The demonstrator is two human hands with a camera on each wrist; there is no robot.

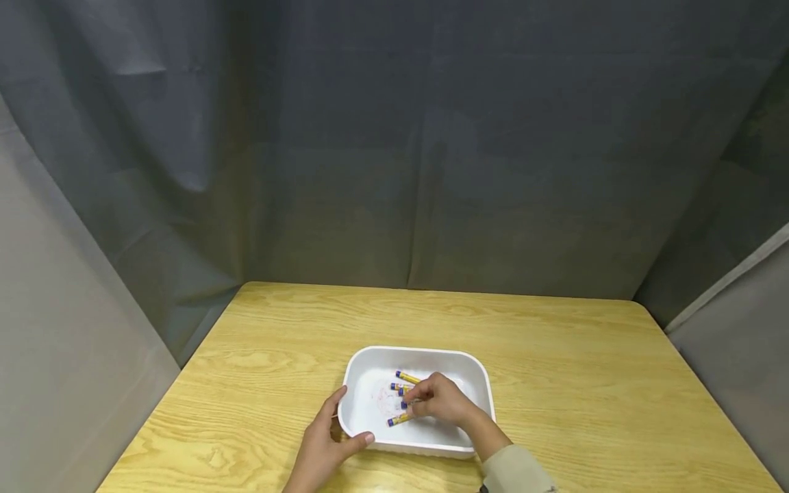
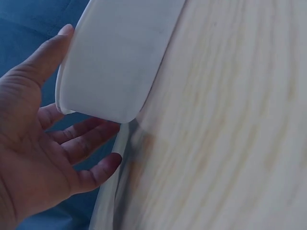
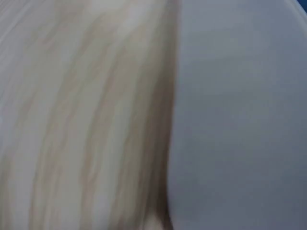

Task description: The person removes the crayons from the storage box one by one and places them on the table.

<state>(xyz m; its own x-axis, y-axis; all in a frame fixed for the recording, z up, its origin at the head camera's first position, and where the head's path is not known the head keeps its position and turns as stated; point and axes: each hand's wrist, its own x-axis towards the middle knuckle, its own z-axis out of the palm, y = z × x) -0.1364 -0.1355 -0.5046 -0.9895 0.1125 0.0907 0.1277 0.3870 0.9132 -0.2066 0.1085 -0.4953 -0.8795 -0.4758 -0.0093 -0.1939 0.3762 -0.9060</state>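
I read the white tray (image 1: pixel 474 373) as sitting on the wooden table (image 1: pixel 585 363), toward the near edge and roughly centred left to right. My left hand (image 1: pixel 323 445) cups the tray's near left corner: the thumb lies along the near rim, and the fingers reach up the left wall. In the left wrist view the same hand (image 2: pixel 33 143) shows a spread palm, with the thumb against the tray wall (image 2: pixel 115 62) and relaxed fingers below it (no curl around anything).

My right hand (image 1: pixel 440 400) is inside the tray, fingers bent down over a cluster of small batteries (image 1: pixel 407 377) with yellow bodies and blue ends. One battery (image 1: pixel 399 419) lies just left of the fingertips, near the tray's near wall. The fingers appear to pinch a battery at the cluster, though the contact is small in the head view.

The right wrist view is blurred; it shows only table grain (image 3: pixel 86 120) beside the pale tray surface (image 3: pixel 240 120). A beige sleeve (image 1: pixel 514 472) covers the right forearm.
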